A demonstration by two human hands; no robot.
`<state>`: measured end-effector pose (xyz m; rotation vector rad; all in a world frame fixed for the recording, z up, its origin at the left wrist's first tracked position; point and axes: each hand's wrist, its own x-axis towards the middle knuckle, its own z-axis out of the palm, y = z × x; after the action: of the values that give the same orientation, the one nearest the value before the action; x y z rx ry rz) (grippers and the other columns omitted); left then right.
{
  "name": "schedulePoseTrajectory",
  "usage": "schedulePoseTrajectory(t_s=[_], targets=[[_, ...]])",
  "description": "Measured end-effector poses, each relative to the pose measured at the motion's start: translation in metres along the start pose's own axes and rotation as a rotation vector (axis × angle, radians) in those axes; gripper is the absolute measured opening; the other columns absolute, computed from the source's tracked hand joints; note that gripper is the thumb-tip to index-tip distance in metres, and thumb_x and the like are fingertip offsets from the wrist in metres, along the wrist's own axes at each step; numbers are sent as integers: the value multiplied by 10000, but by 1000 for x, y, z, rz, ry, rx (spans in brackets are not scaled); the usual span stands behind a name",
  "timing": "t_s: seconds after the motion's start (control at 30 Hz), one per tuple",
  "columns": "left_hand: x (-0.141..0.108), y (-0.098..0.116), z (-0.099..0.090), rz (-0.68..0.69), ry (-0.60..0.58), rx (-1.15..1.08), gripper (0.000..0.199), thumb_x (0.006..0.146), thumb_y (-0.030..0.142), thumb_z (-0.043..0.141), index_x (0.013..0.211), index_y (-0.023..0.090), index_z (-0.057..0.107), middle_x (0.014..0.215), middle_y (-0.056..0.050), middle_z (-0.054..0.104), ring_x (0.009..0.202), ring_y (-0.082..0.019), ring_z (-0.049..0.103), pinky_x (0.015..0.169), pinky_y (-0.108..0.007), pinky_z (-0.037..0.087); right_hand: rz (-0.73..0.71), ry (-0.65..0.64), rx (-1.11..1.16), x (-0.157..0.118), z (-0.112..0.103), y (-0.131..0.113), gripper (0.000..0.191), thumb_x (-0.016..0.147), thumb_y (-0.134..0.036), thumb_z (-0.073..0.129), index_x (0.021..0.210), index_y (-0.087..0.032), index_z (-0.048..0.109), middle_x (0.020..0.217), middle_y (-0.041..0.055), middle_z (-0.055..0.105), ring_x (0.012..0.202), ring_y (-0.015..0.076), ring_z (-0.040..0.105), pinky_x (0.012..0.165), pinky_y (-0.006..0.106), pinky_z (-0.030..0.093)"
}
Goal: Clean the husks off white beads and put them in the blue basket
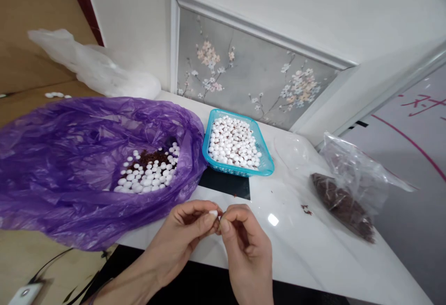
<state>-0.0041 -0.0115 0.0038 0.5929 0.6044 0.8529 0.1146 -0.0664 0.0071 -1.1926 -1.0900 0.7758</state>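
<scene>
It looks unfinished: left hand (188, 230) pinches a white ball (213, 213), right hand (249, 244) pinches something hard to see, with lots in blue basket (264, 156) and purple bag (62, 156).

Left bare hand (181, 235) pinches a small white piece (213, 213); right bare hand (249, 251) pinched just beside. Translucent purple plastic bag (66, 156), turquoise plastic basket (263, 154) beyond.

Both hands (184, 230) (249, 247) are bare, as is the left wrist (151, 265).
</scene>
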Motion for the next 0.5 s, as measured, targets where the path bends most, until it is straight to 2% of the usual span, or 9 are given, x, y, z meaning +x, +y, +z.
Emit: schedulePoseTrajectory(t_s=[0.17,0.5], targets=[[2,-1,1,-47,32,0,177,689,267,818,834,174,780,786,-25,736,733,-91,646,735,-144,510,-56,35,-62,-3,-2,1,121,918,-217,535,803,-221,572,797,5,526,750,144,538,646,244,463],[2,-2,-1,18,-17,38,94,703,247,806,770,197,762,751,3,696,697,-83,609,702,-163,506,-108,-5,-168,-3,-4,-1,115,920,-156,513,850,-238,554,828,4,523,766,145,544,668,265,470]])
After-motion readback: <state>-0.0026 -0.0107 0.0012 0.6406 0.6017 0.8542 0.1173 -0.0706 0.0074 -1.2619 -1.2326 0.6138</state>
